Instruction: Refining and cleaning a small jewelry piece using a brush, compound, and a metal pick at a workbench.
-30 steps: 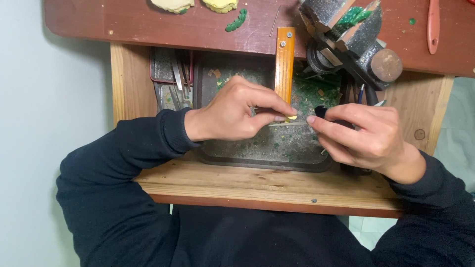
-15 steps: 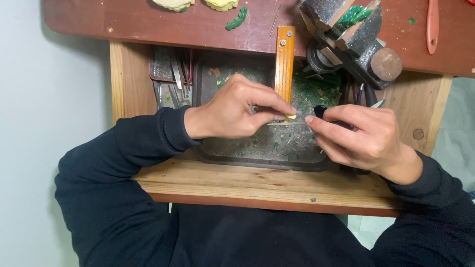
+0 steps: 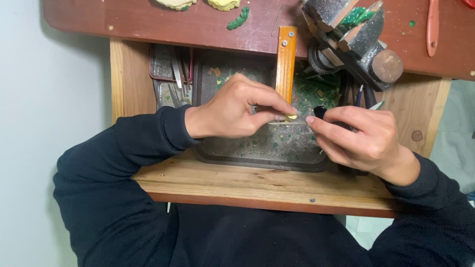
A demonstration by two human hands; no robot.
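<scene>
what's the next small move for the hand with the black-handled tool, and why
Probably one short, light stroke of the tool along the small yellow piece. The left hand pinches that piece against the tip of the wooden bench pin, and the right hand holds the tool level with its thin blade on the piece. The metal tray below holds green and tan shavings.

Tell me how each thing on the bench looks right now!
Left hand: pinching a small yellow piece against the wooden peg.
Right hand: gripping a thin tool with a dark handle.
Vise: clamped on something green.
Tray: littered with green shavings.
</scene>
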